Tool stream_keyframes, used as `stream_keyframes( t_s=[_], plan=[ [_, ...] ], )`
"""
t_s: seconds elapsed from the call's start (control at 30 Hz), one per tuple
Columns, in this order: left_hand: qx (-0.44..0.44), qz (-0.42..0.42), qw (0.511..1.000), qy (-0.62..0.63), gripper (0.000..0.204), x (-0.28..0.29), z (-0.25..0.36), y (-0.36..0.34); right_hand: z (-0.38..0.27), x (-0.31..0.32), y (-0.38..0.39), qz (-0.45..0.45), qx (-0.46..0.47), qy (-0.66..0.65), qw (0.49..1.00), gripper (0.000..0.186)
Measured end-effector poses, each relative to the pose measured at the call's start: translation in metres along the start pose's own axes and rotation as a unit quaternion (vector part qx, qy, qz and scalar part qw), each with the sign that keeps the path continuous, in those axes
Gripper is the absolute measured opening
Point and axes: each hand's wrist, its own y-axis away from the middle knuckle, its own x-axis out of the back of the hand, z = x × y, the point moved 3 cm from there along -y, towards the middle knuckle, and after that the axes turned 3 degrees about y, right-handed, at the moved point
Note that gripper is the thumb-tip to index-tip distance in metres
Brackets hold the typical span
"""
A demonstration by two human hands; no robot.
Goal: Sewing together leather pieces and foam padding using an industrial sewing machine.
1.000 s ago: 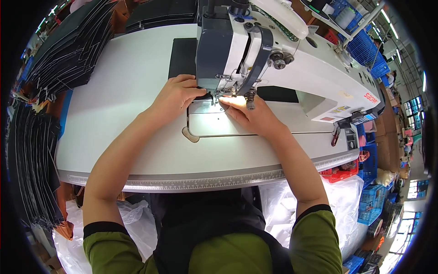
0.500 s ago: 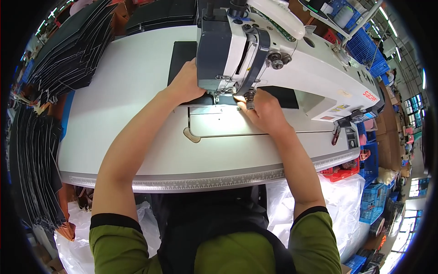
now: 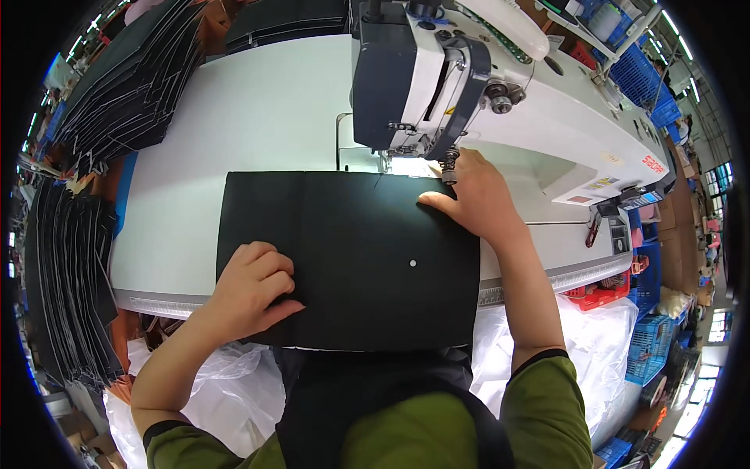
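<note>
A large black sheet-like panel (image 3: pixel 344 234) with one small white dot lies across the front of the sewing machine (image 3: pixel 391 86). Its near edge hangs over the table's front. My left hand (image 3: pixel 258 289) rests on the panel's left part, fingers loosely bent and the thumb apart from them. At the far right corner my right hand (image 3: pixel 476 195) holds the panel, thumb on top; its fingers reach past the far edge and are partly hidden behind a spring on the machine. The panel's far edge lies just in front of the lit needle area (image 3: pixel 406 166).
Stacks of black panels (image 3: pixel 133 86) stand at the far left, with another upright stack (image 3: pixel 66 289) below. A ruler strip (image 3: pixel 160 303) runs along the white table's front edge. White plastic sheeting (image 3: pixel 547 352) hangs below; blue baskets (image 3: pixel 650 344) stand at right.
The black panel has come out from under the machine head toward me and now spreads over the table front. My left hand has moved down and left; my right hand stays near the needle.
</note>
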Motion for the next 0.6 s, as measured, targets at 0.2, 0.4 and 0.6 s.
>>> stream_keyframes(
  t_s=[0.2,0.4,0.6],
  plan=[
    [0.034,-0.068,0.986,-0.147,0.03,-0.007,0.013,-0.037,-0.007,-0.004,-0.002,-0.179,-0.074,0.054,0.979,0.024],
    [-0.079,0.068,0.991,-0.086,0.056,-0.042,0.003,-0.104,-0.001,-0.026,0.011,-0.137,0.023,-0.053,0.989,0.026],
    [-0.043,0.034,0.995,-0.088,0.068,-0.045,-0.011,-0.112,-0.006,-0.034,0.003,0.031,0.147,0.03,0.988,0.02]
  ],
)
